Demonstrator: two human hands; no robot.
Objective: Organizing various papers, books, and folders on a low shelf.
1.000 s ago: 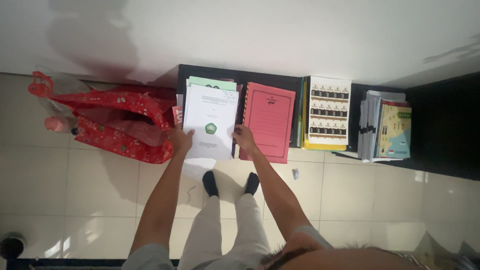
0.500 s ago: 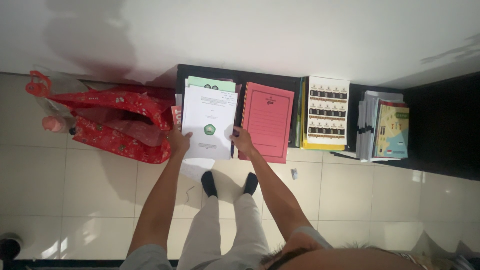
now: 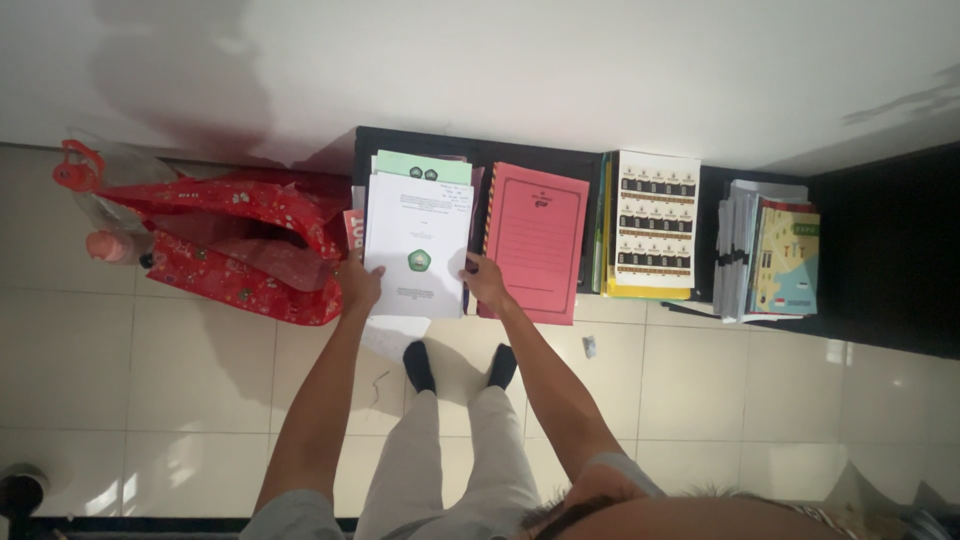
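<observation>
My left hand point(image 3: 357, 283) grips the left edge of a white paper document point(image 3: 418, 243) with a green emblem on its cover. My right hand point(image 3: 484, 280) holds the same document at its lower right edge. The document lies on top of a pile of papers, with a light green sheet point(image 3: 424, 166) showing behind it, on a low black shelf point(image 3: 520, 155) against the wall. Just right of my right hand lies a red folder point(image 3: 538, 240).
A red patterned bag point(image 3: 235, 250) stands on the tiled floor at the left, next to a plastic bottle point(image 3: 108, 245). Further right on the shelf are a white sheet of printed labels point(image 3: 655, 218) on yellow folders and a stack of books point(image 3: 775, 262).
The white document has shifted slightly up and left on its pile; both hands have stayed on its edges.
</observation>
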